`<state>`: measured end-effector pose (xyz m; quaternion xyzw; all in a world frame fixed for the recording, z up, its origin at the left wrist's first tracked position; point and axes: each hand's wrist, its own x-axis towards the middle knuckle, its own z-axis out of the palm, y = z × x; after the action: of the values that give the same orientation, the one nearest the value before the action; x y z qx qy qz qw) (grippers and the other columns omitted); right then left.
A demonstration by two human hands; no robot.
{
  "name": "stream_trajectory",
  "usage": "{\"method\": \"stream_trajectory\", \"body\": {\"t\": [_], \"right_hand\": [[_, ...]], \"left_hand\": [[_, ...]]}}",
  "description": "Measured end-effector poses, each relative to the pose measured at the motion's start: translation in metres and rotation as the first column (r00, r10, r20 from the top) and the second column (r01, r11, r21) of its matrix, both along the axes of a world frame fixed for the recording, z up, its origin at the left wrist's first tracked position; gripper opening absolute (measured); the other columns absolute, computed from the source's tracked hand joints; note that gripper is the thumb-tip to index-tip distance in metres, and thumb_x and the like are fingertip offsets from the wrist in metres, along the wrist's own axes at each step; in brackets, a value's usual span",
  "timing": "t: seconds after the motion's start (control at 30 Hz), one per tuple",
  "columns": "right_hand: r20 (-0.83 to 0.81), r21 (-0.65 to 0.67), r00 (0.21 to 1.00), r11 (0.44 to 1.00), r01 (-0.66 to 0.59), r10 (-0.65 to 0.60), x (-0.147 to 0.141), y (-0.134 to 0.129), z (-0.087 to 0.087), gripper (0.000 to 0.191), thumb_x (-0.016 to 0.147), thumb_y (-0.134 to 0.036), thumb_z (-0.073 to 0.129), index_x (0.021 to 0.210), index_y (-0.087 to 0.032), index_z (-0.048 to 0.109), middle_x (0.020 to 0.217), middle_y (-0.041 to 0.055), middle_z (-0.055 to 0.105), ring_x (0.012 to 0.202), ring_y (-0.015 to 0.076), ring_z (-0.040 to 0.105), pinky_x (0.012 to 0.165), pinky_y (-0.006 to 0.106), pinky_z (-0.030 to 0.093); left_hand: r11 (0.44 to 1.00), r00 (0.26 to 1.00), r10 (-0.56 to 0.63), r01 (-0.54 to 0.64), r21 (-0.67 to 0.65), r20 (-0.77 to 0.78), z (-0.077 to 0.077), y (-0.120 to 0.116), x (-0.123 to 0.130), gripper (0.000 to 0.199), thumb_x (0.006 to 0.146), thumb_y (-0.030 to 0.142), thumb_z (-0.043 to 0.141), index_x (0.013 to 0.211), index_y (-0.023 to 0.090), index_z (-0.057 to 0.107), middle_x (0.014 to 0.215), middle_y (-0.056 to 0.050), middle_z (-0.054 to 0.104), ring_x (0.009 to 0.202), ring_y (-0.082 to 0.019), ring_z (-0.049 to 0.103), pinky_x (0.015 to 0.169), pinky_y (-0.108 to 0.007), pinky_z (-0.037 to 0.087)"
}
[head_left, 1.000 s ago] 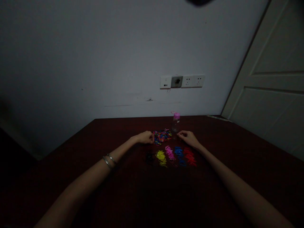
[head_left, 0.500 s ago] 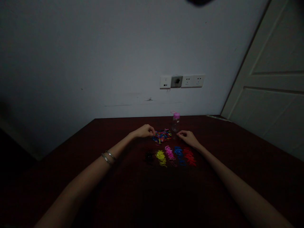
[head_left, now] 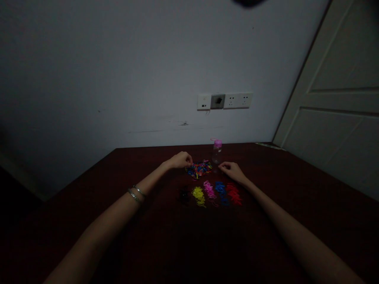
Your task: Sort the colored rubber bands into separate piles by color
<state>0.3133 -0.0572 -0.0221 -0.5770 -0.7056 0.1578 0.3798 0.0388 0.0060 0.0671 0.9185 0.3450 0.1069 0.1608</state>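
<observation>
My left hand is at the left edge of a mixed pile of colourful small rubber bands. Its fingers are curled closed, and anything between them is too small to make out. To the right of the pile, my right hand rests low over the table with thumb and fingertips together, just in front of a clear bottle with a pink lid. Whether it pinches anything is not visible. Nearer me lie sorted heaps in a row: black bands, yellow bands, pink bands, blue bands and red bands.
The dark reddish table meets a pale wall at its far edge. Wall sockets sit above the bottle. A panelled white door stands on the right. The light is dim.
The whole view has shifted slightly. My left hand has risen a little at the pile's edge, showing more bands below it. My right hand keeps nearly the same place and pose.
</observation>
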Motion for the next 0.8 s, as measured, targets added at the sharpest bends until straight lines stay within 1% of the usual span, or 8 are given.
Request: {"method": "stream_trajectory", "body": {"t": [0.13, 0.23, 0.33, 0.4, 0.47, 0.6, 0.7, 0.8], "right_hand": [[-0.013, 0.026, 1.000, 1.000, 0.007, -0.006, 0.000, 0.000, 0.002, 0.032, 0.074, -0.039, 0.049, 0.076, -0.013, 0.067, 0.065, 0.0044, 0.064, 0.061, 0.0159, 0.055, 0.056, 0.025, 0.039], [-0.112, 0.046, 0.994, 0.999, -0.011, 0.016, -0.010, -0.002, 0.011, 0.028, 0.071, -0.037, 0.053, 0.074, -0.013, 0.066, 0.071, 0.0053, 0.065, 0.065, 0.0157, 0.056, 0.059, 0.025, 0.041], [-0.307, -0.035, 0.943, 0.989, -0.144, 0.127, -0.033, -0.008, 0.027, 0.031, 0.065, -0.037, 0.061, 0.083, -0.012, 0.064, 0.073, 0.0055, 0.065, 0.061, 0.0132, 0.055, 0.055, 0.024, 0.043], [-0.422, -0.092, 0.879, 0.953, -0.287, 0.224, -0.052, -0.014, 0.037, 0.042, 0.061, -0.034, 0.066, 0.097, -0.014, 0.060, 0.085, 0.0066, 0.065, 0.058, 0.0107, 0.054, 0.050, 0.023, 0.043], [-0.474, -0.138, 0.839, 0.919, -0.370, 0.266, -0.069, -0.019, 0.043, 0.050, 0.060, -0.033, 0.068, 0.106, -0.016, 0.056, 0.092, 0.0073, 0.064, 0.055, 0.0096, 0.053, 0.045, 0.021, 0.043], [-0.477, -0.135, 0.832, 0.912, -0.387, 0.282, -0.085, -0.025, 0.044, 0.041, 0.064, -0.034, 0.066, 0.100, -0.015, 0.060, 0.072, 0.0034, 0.064, 0.052, 0.0094, 0.053, 0.041, 0.019, 0.041], [-0.490, -0.112, 0.830, 0.925, -0.363, 0.266, -0.081, -0.024, 0.041, 0.032, 0.068, -0.034, 0.062, 0.092, -0.014, 0.063, 0.069, 0.0032, 0.063, 0.056, 0.0106, 0.055, 0.041, 0.018, 0.040], [-0.475, -0.120, 0.845, 0.933, -0.338, 0.245, -0.072, -0.021, 0.039, 0.030, 0.068, -0.034, 0.061, 0.089, -0.013, 0.065, 0.068, 0.0037, 0.064, 0.054, 0.0105, 0.054, 0.042, 0.019, 0.040]], "left_hand": [[0.994, 0.997, -0.032, 0.038, -0.098, 0.066, 0.004, -0.001, 0.003, 0.022, 0.062, 0.015, 0.049, 0.073, 0.009, 0.066, 0.063, -0.003, 0.061, 0.057, -0.010, 0.051, 0.056, -0.019, 0.038], [0.980, 0.990, -0.023, 0.049, -0.193, 0.136, 0.007, -0.001, 0.006, 0.023, 0.062, 0.016, 0.049, 0.075, 0.009, 0.066, 0.062, -0.003, 0.060, 0.055, -0.009, 0.050, 0.054, -0.020, 0.038], [0.960, 0.981, -0.033, 0.084, -0.267, 0.189, 0.009, -0.005, 0.009, 0.022, 0.062, 0.016, 0.050, 0.076, 0.008, 0.066, 0.061, -0.002, 0.059, 0.053, -0.008, 0.048, 0.053, -0.019, 0.037], [0.949, 0.975, -0.044, 0.109, -0.296, 0.217, 0.012, -0.010, 0.012, 0.021, 0.063, 0.016, 0.052, 0.076, 0.008, 0.066, 0.061, -0.002, 0.059, 0.053, -0.007, 0.047, 0.052, -0.019, 0.037], [0.940, 0.969, -0.048, 0.126, -0.317, 0.240, 0.015, -0.017, 0.015, 0.020, 0.063, 0.016, 0.053, 0.076, 0.008, 0.066, 0.060, -0.001, 0.059, 0.053, -0.007, 0.046, 0.052, -0.018, 0.036], [0.930, 0.963, -0.057, 0.148, -0.337, 0.265, 0.021, -0.029, 0.020, 0.018, 0.063, 0.017, 0.056, 0.075, 0.008, 0.067, 0.059, -0.001, 0.059, 0.053, -0.006, 0.046, 0.053, -0.019, 0.037], [0.930, 0.966, -0.072, 0.155, -0.334, 0.247, 0.022, -0.032, 0.021, 0.018, 0.064, 0.018, 0.057, 0.076, 0.008, 0.067, 0.060, -0.002, 0.060, 0.054, -0.007, 0.047, 0.054, -0.019, 0.037], [0.939, 0.971, -0.077, 0.146, -0.310, 0.225, 0.021, -0.030, 0.019, 0.019, 0.064, 0.020, 0.057, 0.076, 0.008, 0.067, 0.061, -0.002, 0.060, 0.054, -0.007, 0.047, 0.055, -0.020, 0.038]]}}
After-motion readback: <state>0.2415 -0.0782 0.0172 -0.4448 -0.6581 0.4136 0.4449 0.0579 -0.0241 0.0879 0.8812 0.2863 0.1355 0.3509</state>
